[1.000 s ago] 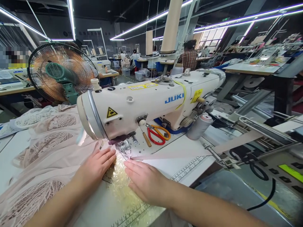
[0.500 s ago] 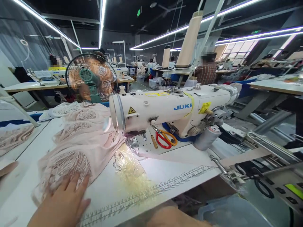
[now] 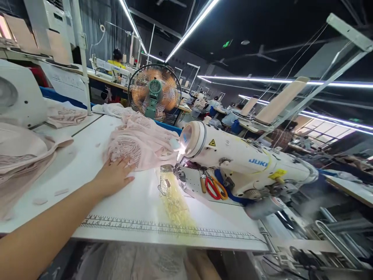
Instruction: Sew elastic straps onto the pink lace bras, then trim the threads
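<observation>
My left hand (image 3: 114, 175) lies flat with fingers spread on the near edge of a pink lace garment (image 3: 142, 140). The garment is bunched on the white table (image 3: 87, 155) just left of the white JUKI sewing machine (image 3: 241, 159). Its right edge reaches the presser foot (image 3: 177, 173) under the machine's lit head. A patch of skin at the bottom edge (image 3: 201, 266), below the table's front, seems to be my right arm, and its fingers are hidden. Fabric (image 3: 140, 260) hangs below the table edge beside it.
Red and orange scissors (image 3: 214, 187) lie on the machine bed. A printed ruler (image 3: 163, 227) runs along the table's front. Pink fabric (image 3: 23, 151) is piled beside another white machine (image 3: 16, 93) on the left. A fan (image 3: 154, 91) stands behind, beige thread cones (image 3: 279, 102) to the right, other workers far back.
My view has swung left. Both hands have left the needle area: the left now presses the garment's left side, and the right has dropped below the table's front edge.
</observation>
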A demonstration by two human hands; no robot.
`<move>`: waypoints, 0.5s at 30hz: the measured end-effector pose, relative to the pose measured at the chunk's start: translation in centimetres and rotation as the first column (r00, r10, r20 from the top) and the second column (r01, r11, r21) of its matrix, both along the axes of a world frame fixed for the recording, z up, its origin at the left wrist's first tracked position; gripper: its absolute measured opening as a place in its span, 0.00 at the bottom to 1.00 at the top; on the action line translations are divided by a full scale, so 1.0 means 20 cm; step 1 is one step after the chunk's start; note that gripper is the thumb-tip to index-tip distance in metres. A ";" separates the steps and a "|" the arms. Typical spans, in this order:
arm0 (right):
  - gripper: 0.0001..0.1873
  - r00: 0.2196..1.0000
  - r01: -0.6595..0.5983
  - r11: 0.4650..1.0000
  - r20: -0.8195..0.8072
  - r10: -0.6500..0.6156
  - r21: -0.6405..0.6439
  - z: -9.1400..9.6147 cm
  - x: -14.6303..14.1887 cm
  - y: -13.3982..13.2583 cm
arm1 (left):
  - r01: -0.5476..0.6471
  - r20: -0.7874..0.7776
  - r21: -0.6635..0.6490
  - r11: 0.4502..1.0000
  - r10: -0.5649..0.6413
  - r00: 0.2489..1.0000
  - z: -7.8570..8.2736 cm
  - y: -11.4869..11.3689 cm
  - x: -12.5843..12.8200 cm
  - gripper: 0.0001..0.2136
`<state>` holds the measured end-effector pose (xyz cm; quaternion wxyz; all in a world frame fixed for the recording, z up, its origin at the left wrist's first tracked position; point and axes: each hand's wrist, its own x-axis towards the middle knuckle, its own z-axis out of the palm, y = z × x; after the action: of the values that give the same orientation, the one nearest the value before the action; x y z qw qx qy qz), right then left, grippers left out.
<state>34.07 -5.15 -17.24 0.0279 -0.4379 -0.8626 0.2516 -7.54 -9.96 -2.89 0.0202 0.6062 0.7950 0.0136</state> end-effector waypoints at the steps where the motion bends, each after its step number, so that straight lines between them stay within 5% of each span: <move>1: 0.26 1.000 -0.001 1.000 0.013 0.001 -0.015 -0.02 -0.02 0.00 | 0.004 0.005 0.016 1.000 -0.005 1.000 -0.01 0.00 0.00 0.25; 9: 0.29 0.989 -0.014 1.000 0.148 0.013 0.006 -0.03 -0.11 0.09 | 0.030 0.018 0.072 0.997 -0.031 0.999 -0.03 -0.03 0.00 0.23; 15: 0.17 0.974 -0.125 0.965 0.214 0.076 0.229 0.09 -0.22 0.09 | 0.067 0.011 0.084 0.994 -0.068 0.998 0.02 -0.02 -0.02 0.21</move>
<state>29.71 -3.26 -15.43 -0.0205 -0.4102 -0.9063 0.1001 -7.99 -10.43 -2.52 0.0009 0.6330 0.7725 0.0504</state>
